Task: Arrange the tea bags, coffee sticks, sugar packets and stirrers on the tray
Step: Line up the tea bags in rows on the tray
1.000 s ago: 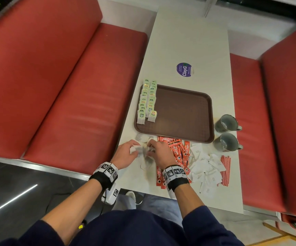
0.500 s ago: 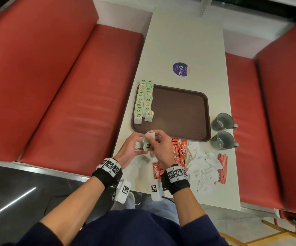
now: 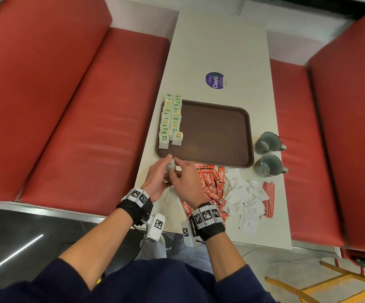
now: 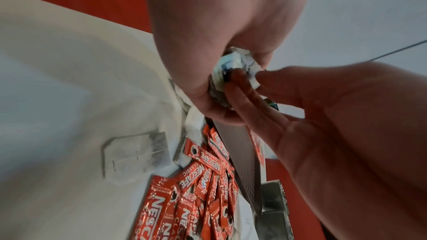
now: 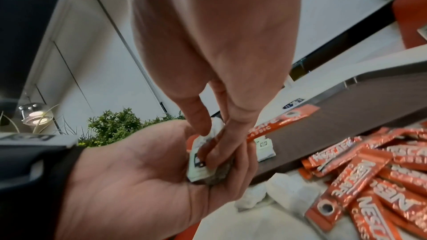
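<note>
Both hands meet over the table just short of the near-left corner of the brown tray (image 3: 212, 132). Between them is one tea bag (image 3: 171, 166) with a green tag. My left hand (image 3: 163, 170) cups it in curled fingers, and in the right wrist view my right hand (image 5: 209, 145) pinches the tea bag (image 5: 198, 167) from above. Two rows of green-tagged tea bags (image 3: 170, 119) stand along the tray's left side. Red coffee sticks (image 3: 210, 184), white sugar packets (image 3: 242, 197) and red stirrers (image 3: 269, 197) lie on the table near me.
A loose tea bag (image 3: 170, 196) lies on the table under my wrists. Two grey mugs (image 3: 266, 143) (image 3: 269, 166) stand right of the tray. A round purple sticker (image 3: 215, 80) is beyond it. Red bench seats (image 3: 78, 127) flank the narrow table.
Both hands have lifted the tea bag off the table and carried it forward, from beside the coffee sticks to the tray's near-left corner.
</note>
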The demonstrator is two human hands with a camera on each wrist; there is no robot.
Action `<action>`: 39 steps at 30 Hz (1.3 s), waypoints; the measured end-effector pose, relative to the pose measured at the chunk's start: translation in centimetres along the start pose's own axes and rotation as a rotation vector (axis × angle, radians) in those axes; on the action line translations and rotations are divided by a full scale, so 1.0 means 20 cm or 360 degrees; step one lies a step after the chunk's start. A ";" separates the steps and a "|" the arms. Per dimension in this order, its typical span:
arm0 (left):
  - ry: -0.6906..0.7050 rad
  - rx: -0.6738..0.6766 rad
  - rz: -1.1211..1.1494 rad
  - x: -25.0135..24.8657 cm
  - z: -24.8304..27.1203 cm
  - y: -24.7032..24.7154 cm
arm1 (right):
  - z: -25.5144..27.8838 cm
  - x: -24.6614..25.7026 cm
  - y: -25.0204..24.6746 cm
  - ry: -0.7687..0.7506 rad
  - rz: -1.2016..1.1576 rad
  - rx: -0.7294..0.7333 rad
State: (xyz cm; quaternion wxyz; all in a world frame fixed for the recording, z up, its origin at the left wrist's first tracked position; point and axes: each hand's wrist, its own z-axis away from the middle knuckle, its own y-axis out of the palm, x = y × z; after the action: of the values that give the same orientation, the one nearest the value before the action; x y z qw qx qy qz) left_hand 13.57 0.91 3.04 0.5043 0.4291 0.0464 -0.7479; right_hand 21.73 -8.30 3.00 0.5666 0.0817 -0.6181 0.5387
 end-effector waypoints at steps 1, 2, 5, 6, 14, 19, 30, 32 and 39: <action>-0.0004 -0.0005 0.0021 0.00 -0.01 -0.01 | -0.01 -0.02 0.01 0.0007 -0.0010 0.0018; -0.0006 -0.0004 0.0033 0.00 -0.01 -0.01 | -0.01 -0.03 0.01 -0.0009 -0.0025 0.0017; 0.0060 -0.0006 -0.0027 0.02 -0.02 -0.02 | 0.02 0.00 -0.06 -0.0047 -0.0165 -0.0084; 0.0087 -0.0014 -0.0058 0.03 -0.02 -0.03 | 0.03 0.01 -0.09 -0.0045 -0.0235 -0.0137; 0.0248 -0.0080 -0.0131 0.05 -0.03 -0.08 | 0.07 -0.02 -0.13 0.0134 -0.0358 -0.0310; 0.0274 -0.0003 -0.0173 0.06 -0.03 -0.09 | 0.08 0.01 -0.09 0.0238 -0.0591 -0.0065; 0.0334 -0.0152 -0.1428 0.10 -0.05 -0.23 | 0.05 -0.25 -0.23 0.0231 0.0564 -0.0388; 0.0344 -0.0066 -0.1720 0.13 -0.04 -0.24 | 0.06 -0.25 -0.24 0.0242 0.0757 -0.0477; 0.0526 0.0021 -0.2484 0.26 -0.04 -0.18 | -0.02 -0.17 -0.13 0.0028 0.0898 0.0019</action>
State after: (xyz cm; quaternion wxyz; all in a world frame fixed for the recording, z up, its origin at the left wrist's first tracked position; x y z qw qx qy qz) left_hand 10.52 -0.62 -2.37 -0.1808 0.3811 0.4031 -0.8122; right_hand 24.97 -10.78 1.77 0.3990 -0.0951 -0.6083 0.6796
